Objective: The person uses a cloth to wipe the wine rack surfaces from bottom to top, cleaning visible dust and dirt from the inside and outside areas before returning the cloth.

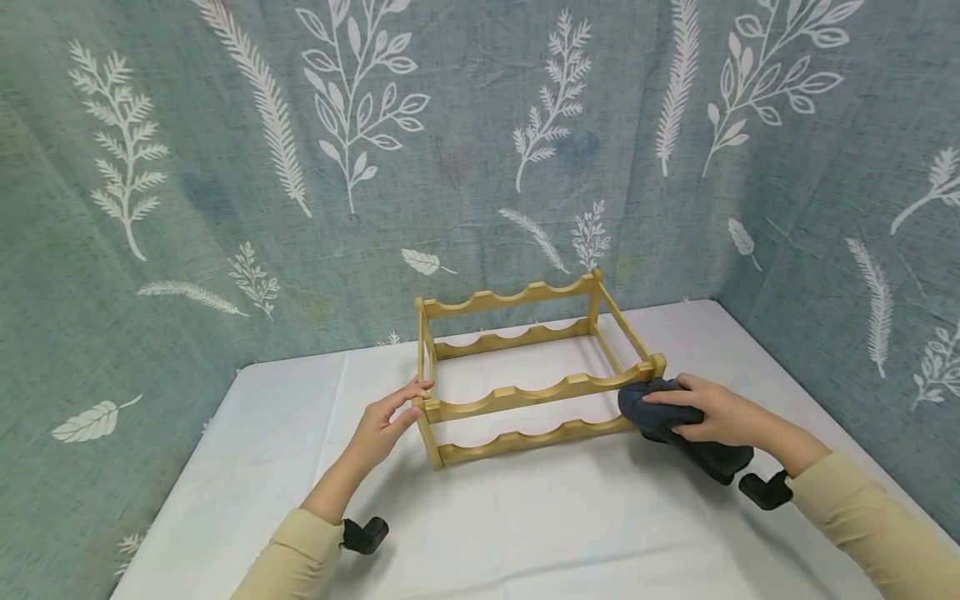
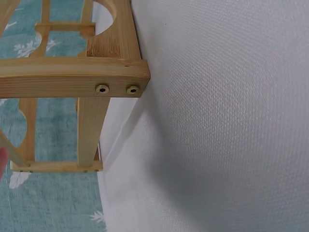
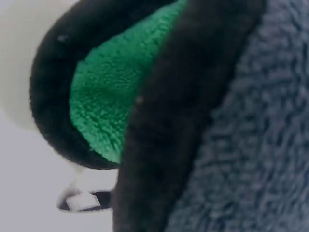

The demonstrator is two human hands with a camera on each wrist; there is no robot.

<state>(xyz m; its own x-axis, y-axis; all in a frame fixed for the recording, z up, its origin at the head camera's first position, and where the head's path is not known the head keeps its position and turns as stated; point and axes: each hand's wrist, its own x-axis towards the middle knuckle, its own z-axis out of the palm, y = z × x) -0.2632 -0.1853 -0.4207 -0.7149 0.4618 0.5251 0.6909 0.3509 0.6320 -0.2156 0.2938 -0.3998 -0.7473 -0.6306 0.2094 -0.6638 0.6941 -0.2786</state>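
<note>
A light wooden wine rack [image 1: 577, 386] with scalloped rails stands on the white-covered table. My left hand [image 1: 381, 427] holds its front left corner, thumb and fingers about the top of the post. In the left wrist view the rack's end frame [image 2: 72, 79] shows two bolts, and a fingertip [image 2: 2, 159] just enters at the edge. My right hand [image 1: 712, 412] grips a bunched dark blue-grey cleaning cloth [image 1: 654, 410] against the front right corner of the rack. The right wrist view shows the cloth's plush face [image 3: 260, 145], black border and green reverse side [image 3: 111, 92].
A white cloth covers the table [image 1: 570, 525]. Behind and beside it hangs a blue-green curtain [image 1: 465, 167] with white leaf prints. Black wrist mounts [image 1: 365, 536] sit under both sleeves. A small pale label [image 3: 83, 201] hangs by the cloth's edge.
</note>
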